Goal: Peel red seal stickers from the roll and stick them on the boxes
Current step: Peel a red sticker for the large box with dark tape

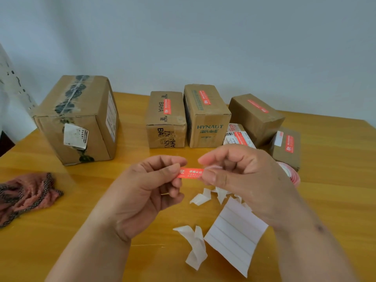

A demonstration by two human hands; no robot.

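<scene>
A red seal sticker (pixel 191 173) is stretched between my two hands above the wooden table (pixel 61 231). My left hand (pixel 150 186) pinches its left end and my right hand (pixel 240 176) pinches its right end. The sticker roll (pixel 291 175) peeks out behind my right hand. A large cardboard box (pixel 81 119) at the left shows no red sticker. The BAHA box (pixel 165 119), the HYNAUT box (pixel 205 117), a box at the back right (pixel 256 117), a small box (pixel 288 147) and a white-labelled parcel (pixel 238 137) each carry a red sticker.
Torn white backing scraps (pixel 195 247) and a strip of empty backing paper (pixel 236 235) lie on the table under my right wrist. A pink and dark cloth (pixel 26 196) lies at the left edge. A pale wall stands behind the boxes.
</scene>
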